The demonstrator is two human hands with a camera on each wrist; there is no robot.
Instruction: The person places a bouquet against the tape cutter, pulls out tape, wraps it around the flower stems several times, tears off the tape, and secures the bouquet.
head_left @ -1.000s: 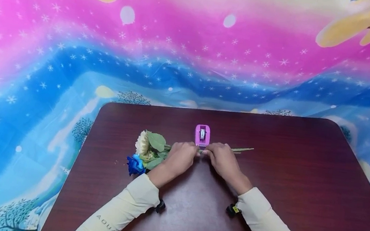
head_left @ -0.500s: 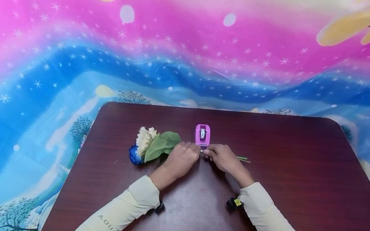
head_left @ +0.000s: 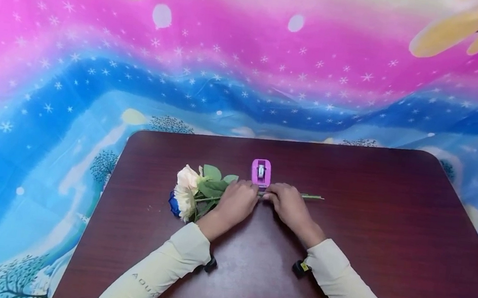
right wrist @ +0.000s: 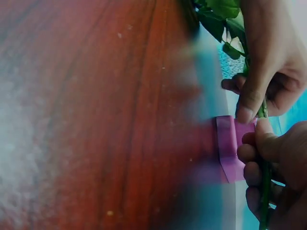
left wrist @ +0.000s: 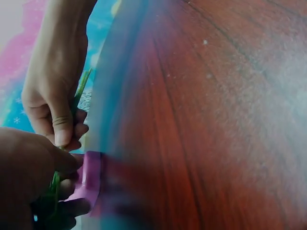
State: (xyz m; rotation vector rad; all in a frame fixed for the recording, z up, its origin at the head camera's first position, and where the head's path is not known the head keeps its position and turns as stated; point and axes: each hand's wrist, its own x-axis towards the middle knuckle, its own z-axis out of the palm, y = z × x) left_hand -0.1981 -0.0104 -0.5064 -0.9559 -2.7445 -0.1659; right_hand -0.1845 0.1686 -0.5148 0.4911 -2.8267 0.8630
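Now, left hand [head_left: 238, 202]: curled fingers and thumb are wrapped round the stems [head_left: 313, 197] on the leafy side.
Right hand [head_left: 290, 206]: the same stems are pinched between thumb and bent fingers, just beside the left, toward the bare ends.
Pale blooms [head_left: 187, 187] and blue bloom [head_left: 174, 204]: they are held at the left end of the stems; whether the desk [head_left: 383, 211] is touched by them cannot be told.
Slipping: if either pinch is loosened, the stems could be rolled or fanned apart.
Bruising: petals could be crushed if the bunch is turned low.
Pink tape dispenser [head_left: 259, 181]: being just beyond the fingers, it could be nudged by a knuckle.
Far edge: a strip of desk is left behind the dispenser.
Open room: it is offered rightward, past the stem ends, and between the sleeves [head_left: 157, 268].
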